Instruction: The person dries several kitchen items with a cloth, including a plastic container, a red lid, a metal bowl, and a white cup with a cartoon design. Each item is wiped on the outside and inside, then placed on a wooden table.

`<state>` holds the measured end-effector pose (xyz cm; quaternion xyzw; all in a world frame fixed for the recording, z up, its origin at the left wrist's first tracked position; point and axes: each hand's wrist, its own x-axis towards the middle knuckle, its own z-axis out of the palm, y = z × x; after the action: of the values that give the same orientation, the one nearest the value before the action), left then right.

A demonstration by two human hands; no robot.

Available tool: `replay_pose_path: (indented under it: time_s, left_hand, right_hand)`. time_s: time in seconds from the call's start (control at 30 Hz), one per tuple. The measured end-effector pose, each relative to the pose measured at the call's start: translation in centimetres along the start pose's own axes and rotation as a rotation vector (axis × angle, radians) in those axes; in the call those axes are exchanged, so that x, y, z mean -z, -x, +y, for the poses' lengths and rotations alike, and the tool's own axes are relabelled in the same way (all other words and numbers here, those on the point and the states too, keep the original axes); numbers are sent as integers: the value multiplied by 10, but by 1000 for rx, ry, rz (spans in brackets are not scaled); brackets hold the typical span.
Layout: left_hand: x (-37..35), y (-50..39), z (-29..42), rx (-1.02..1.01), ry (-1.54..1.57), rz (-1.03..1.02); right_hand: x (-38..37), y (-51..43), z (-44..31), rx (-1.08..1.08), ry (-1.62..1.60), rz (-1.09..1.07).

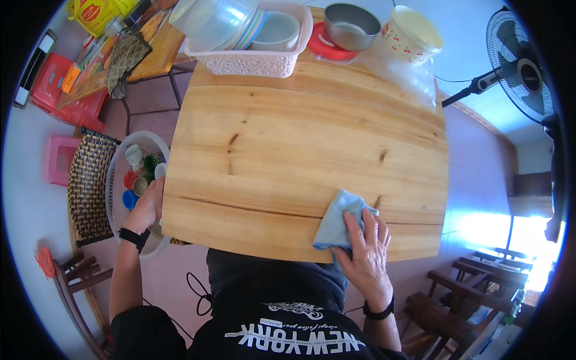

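Observation:
My right hand (366, 249) presses a folded light-blue cloth (335, 222) onto the wooden tabletop (279, 153), near its front right corner. Its fingers lie spread over the cloth, with the thumb along the lower edge. At the table's left edge is my left hand (150, 202), above a white plastic basket (117, 216). The table's edge hides its fingertips, so I cannot see what they hold. Several cups stand in that basket, among them a blue cup (129, 199), a red cup (130, 179) and a white cup (160, 171) close to the hand.
At the table's far side stand a pink basket (252, 63) of bowls, a metal pot (351, 29) on a red lid (326, 42), and a cherry-patterned tub (407, 38) on clear plastic. A woven chair (90, 180) is left; a fan (522, 72) stands right.

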<state>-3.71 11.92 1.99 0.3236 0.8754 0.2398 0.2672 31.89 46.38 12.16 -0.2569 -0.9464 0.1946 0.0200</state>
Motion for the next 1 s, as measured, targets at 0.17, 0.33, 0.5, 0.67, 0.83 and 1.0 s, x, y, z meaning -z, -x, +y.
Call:
replay_pose_path:
  time_s: [0.17, 0.33, 0.5, 0.67, 0.83, 1.0]
  left_hand:
    - [2, -3, 8, -152, -268, -1]
    - [4, -6, 3, -73, -253, -85]
    - [1, -6, -3, -2, -371, -91]
    - [-5, -7, -6, -14, -108, -69]
    - [-12, -14, -20, 39, 62, -148]
    - [-15, -16, -18, -23, 355, -290]
  right_hand:
    - [-11, 1, 4, 9, -11, 74]
    - [-18, -1, 4, 45, -2, 166]
    - [-22, -1, 4, 46, -2, 209]
    - [-24, -1, 6, 58, 26, 222]
    - [-24, -1, 7, 62, 16, 231]
    - [-28, 0, 10, 76, 39, 246]
